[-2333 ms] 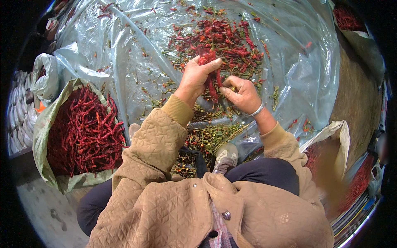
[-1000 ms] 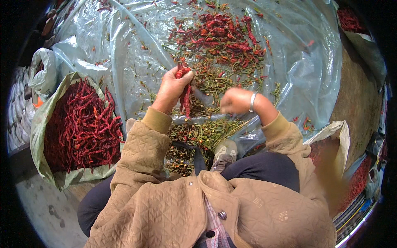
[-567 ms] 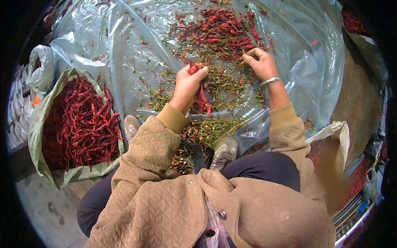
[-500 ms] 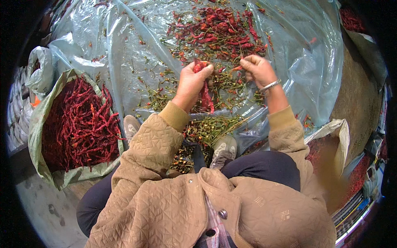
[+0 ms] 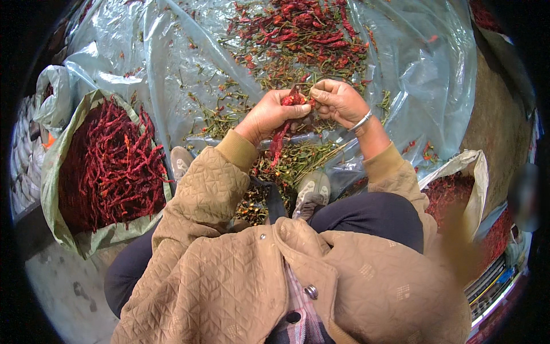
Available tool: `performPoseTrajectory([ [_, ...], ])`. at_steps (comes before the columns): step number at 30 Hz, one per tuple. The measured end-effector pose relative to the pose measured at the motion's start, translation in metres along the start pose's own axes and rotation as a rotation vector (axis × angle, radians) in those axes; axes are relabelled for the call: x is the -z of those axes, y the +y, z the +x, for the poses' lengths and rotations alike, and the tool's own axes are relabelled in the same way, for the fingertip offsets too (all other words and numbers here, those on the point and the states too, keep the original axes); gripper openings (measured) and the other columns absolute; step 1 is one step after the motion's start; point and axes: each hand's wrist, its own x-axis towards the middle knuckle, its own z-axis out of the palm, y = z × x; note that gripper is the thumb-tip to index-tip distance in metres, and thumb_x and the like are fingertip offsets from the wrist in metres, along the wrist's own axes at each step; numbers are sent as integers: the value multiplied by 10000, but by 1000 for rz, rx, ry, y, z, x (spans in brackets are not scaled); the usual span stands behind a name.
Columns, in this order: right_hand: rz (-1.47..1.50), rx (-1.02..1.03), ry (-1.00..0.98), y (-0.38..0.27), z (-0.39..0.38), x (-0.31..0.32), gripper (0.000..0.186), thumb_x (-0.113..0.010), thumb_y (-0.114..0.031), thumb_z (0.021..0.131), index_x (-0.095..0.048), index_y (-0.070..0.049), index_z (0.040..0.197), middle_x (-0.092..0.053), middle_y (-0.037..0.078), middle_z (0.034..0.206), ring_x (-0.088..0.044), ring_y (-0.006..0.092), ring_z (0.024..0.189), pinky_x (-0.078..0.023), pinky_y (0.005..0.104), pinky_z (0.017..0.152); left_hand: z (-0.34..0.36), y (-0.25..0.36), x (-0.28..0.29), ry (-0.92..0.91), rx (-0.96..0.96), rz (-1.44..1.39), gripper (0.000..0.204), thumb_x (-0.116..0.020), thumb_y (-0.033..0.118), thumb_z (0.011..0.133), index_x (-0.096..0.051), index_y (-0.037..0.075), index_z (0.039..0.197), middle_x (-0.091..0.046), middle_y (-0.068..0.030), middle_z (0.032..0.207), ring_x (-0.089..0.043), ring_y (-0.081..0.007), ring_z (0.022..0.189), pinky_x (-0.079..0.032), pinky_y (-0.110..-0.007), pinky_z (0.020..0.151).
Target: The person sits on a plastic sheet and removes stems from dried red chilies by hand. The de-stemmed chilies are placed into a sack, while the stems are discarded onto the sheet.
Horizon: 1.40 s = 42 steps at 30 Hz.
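Observation:
My left hand (image 5: pixel 275 113) is closed round a few dried red chillies (image 5: pixel 279 143), whose ends hang below the palm and stick out above the fingers. Close beside it, my right hand (image 5: pixel 339 103) pinches at the tops of those chillies with thumb and forefinger; what lies between the fingertips is too small to make out. Beyond both hands spreads a heap of dried red chillies (image 5: pixel 303 34) on a clear plastic sheet (image 5: pixel 177 69). Green and yellow stems (image 5: pixel 303 160) lie scattered under the hands and heaped near my shoes.
At the left stands an open pale sack (image 5: pixel 57 212) full of long red chillies (image 5: pixel 112 166). A white sack (image 5: pixel 475 172) with red pieces sits at the right. My shoes (image 5: pixel 312 192) rest at the sheet's near edge. Further left is a white plastic bag (image 5: pixel 54 94).
My right hand has moved left, from apart to right beside the left hand. The left hand has shifted slightly, and the chillies in it now hang more to the left.

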Motion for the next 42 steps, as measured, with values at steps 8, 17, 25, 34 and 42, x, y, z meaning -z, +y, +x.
performPoseTrajectory([
  [8, -222, 293, 167, 11, 9, -13, 58, -623, -60, 754, -582, -21, 768, -562, -11, 697, -485, 49, 618, -396, 200, 553, -1, 6, -15, 316, -278, 656, 197, -643, 166, 745, -596, -14, 808, -549, -52, 589, -456, -85, 563, -412, -288, 548],
  [17, 313, 65, -438, -1, -5, -15, 136, -551, -134, 827, -545, -10, 882, -585, 52, 763, -538, 115, 626, -417, 214, 558, -26, 14, -4, -141, -253, -143, 133, -581, 103, 792, -541, 20, 887, -529, -47, 654, -485, -113, 521, -392, -225, 473],
  [25, -1429, 394, 904, -67, 70, 83, 355, -609, -391, 725, -613, -37, 746, -594, 206, 842, -580, 344, 770, -466, 415, 648, -26, 4, 32, 43, -241, -248, 137, -519, 175, 846, -508, 41, 819, -523, -44, 685, -519, -146, 631, -478, -338, 673],
  [34, -1414, 437, 957, -77, 52, 115, 232, -626, -241, 714, -586, -15, 748, -597, 206, 765, -596, 328, 735, -467, 412, 650, 13, 17, 8, 273, -201, -272, 157, -639, 60, 756, -490, 54, 804, -507, -12, 633, -480, -113, 501, -427, -251, 465],
  [42, -1203, 713, 366, -22, 6, -10, 129, -579, -124, 754, -509, -20, 787, -547, 170, 729, -541, 364, 690, -430, 399, 591, 35, 29, -24, 343, -355, -195, 182, -635, -6, 733, -558, 16, 896, -597, -34, 777, -546, -97, 619, -459, -229, 555],
])
